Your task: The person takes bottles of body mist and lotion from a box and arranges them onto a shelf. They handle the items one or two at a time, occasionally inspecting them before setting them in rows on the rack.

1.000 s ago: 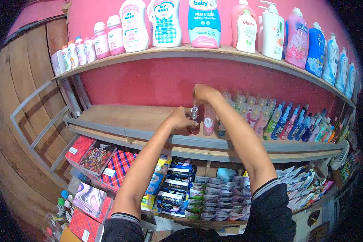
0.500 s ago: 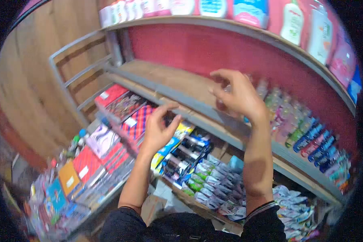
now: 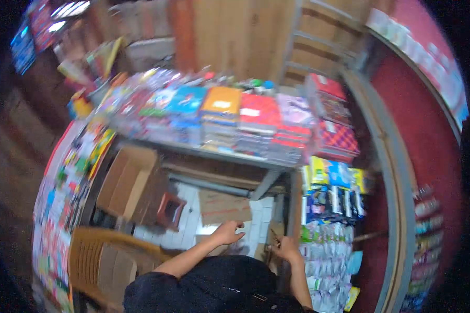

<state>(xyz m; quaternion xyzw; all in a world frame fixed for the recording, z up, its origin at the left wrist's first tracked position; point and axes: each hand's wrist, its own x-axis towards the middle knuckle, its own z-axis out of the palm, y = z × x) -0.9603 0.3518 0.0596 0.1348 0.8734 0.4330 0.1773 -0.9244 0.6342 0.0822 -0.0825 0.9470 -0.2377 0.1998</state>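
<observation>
My left hand (image 3: 227, 233) is low in front of my body, above the tiled floor, with bent fingers apart and nothing seen in it. To its right is my right hand (image 3: 286, 248), beside the edge of the low shelf of packets. Its fingers look loosely spread, though blurred, and I can make out nothing held. Rows of small white and green packets (image 3: 326, 255) lie just right of that hand. Beyond them are dark blue packs (image 3: 333, 202) and yellow and blue packs (image 3: 331, 172).
Stacked notebooks (image 3: 258, 112) cover a table at the back. An open cardboard box (image 3: 128, 182), a small brown stool (image 3: 171, 211) and a tan plastic chair (image 3: 89, 261) stand left. Flattened cardboard (image 3: 224, 207) lies on the floor. A wooden shelf (image 3: 386, 141) runs along the red wall.
The view has swung left, from the wall shelf with bottles toward the notebook table and floor. Both hands have dropped from shelf height to near my body.
</observation>
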